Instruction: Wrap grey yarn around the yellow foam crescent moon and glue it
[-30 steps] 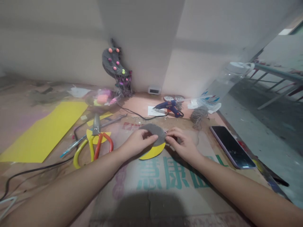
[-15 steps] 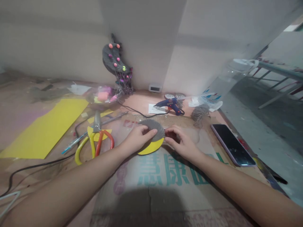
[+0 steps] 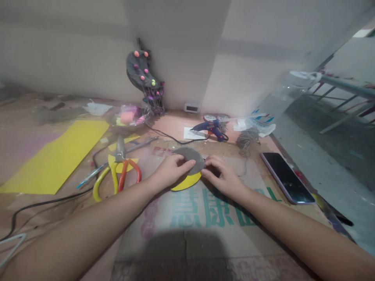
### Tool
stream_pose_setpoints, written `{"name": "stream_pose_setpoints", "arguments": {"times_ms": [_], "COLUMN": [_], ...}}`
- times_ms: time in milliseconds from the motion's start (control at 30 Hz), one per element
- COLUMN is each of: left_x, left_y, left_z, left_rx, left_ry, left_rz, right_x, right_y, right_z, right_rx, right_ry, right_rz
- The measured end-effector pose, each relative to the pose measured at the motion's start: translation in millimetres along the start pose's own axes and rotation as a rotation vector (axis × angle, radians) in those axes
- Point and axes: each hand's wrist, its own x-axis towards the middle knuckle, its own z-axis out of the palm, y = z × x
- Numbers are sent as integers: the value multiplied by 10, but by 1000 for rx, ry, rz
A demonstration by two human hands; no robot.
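Observation:
A flat disc [image 3: 193, 155], wrapped in grey yarn over its upper part and bare yellow [image 3: 187, 183] along its lower edge, lies over the cardboard. Around its left side my left hand [image 3: 171, 170] is closed, thumb on the grey face and the other fingers partly hidden. At the right edge my right hand [image 3: 221, 175] has its fingers curled, thumb tip at the border of grey and yellow. Whether it also pinches a strand of yarn there cannot be made out. A ball of grey yarn [image 3: 247, 140] sits behind the right hand, a thin strand trailing from it.
Scissors [image 3: 120, 168] with yellow and red handles and a yellow sheet [image 3: 61, 156] lie left. Behind are a blue glue gun [image 3: 209, 128] with its cord and a bowl of colourful bits [image 3: 127, 119]. A phone [image 3: 287, 177] and a clear bottle [image 3: 281, 101] stand right.
My right thumb has shifted slightly left onto the disc's edge. My left hand keeps its hold, and the disc stays in nearly the same place.

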Motion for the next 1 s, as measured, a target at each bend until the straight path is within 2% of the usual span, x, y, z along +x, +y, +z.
{"name": "stream_pose_setpoints", "arguments": {"times_ms": [267,467,600,767,900,1000], "left_x": [17,2,-18,-24,-20,-23], "left_y": [11,36,46,32,42,59], "left_z": [-19,-20,-10,-3,-12,-15], "left_rx": [-38,-81,-35,-3,20,31], "left_ry": [24,-23,-40,-101,-87,-91], "left_rz": [-7,-16,-17,36,116,126], "right_x": [-4,-5,3,27,38,38], "right_y": [28,8,-22,-5,21,23], "right_z": [1,-10,-28,-34,-40,-40], "right_rx": [7,28,65,129,168,180], "right_ry": [34,39,39,16,-4,-2], "right_rz": [-8,-12,-17,43,62,67]}}
